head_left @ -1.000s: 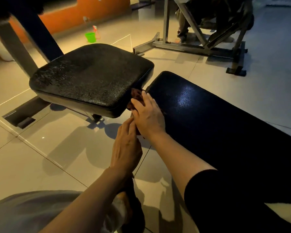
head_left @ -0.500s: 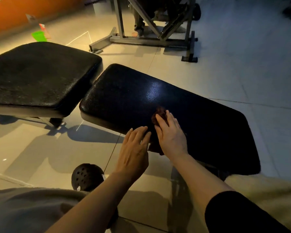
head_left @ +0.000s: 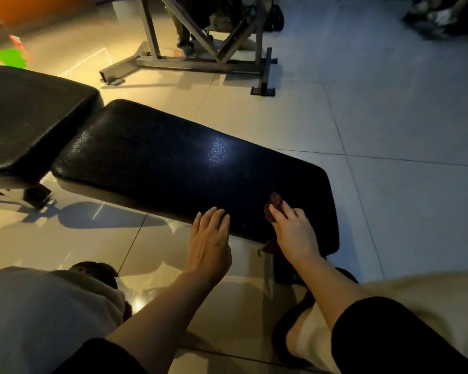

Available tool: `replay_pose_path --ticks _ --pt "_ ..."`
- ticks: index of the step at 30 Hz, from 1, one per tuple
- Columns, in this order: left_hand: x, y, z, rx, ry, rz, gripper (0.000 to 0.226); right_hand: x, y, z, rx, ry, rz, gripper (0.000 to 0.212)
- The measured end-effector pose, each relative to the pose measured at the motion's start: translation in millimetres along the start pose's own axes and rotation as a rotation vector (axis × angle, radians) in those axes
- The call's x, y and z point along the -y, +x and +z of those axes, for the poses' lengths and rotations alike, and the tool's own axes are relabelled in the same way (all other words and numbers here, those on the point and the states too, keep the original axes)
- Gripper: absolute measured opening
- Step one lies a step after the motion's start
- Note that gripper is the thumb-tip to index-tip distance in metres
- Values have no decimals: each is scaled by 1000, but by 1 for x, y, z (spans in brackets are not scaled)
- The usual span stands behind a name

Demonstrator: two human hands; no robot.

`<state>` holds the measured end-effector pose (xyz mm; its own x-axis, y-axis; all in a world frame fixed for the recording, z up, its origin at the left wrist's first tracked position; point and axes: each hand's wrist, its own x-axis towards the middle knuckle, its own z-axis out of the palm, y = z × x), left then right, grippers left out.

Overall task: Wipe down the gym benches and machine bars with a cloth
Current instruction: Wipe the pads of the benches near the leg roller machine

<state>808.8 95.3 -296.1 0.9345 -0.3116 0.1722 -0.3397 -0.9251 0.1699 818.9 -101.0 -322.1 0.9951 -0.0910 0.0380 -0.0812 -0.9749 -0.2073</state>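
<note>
Cloth (head_left: 274,204): dark red, bunched, pressed flat against the long black bench pad (head_left: 173,168) near its right end, close to the near edge. It is covered mostly by the right hand (head_left: 295,233); a crumpled part shows past the fingertips and a scrap hangs below the pad edge beside the wrist. The right hand's fingers are seen extended over the cloth, holding it down on the vinyl; whether the thumb is hooked round it cannot be told.

Left hand (head_left: 210,238): laid flat, fingers straight and together, fingertips resting on the near edge of the same pad, well to the left of the cloth. Nothing is held in it. Both forearms are bare, with black sleeves (head_left: 389,336) ending near the elbows.

Bench pad: textured black vinyl, a bright glare patch noted near the middle. Its left end is set just beside a second, squarer seat pad (head_left: 30,120), a narrow gap between them. The pads' shadows are cast on the glossy tiled floor (head_left: 389,117).

Near field: light trousers at the lower left and right, a dark slipper (head_left: 287,344) on a foot at lower centre.

Far field: a grey steel machine frame (head_left: 200,63) standing on the floor beyond the bench; a green container (head_left: 11,58) at the upper left, blurred.
</note>
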Motion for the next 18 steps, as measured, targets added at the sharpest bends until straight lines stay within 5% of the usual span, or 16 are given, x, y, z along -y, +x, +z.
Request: replay_pose_path --ticks 7,11,18 --pt "-69 0 4 47 -13 -66 60 -6 26 -47 -106 407 33 45" --pt "-90 14 7 -4 -57 -163 59 -6 28 -45 335 121 -149 73" --pt "-137 7 39 84 -70 -161 63 -72 -1 -25 181 155 -352 64"
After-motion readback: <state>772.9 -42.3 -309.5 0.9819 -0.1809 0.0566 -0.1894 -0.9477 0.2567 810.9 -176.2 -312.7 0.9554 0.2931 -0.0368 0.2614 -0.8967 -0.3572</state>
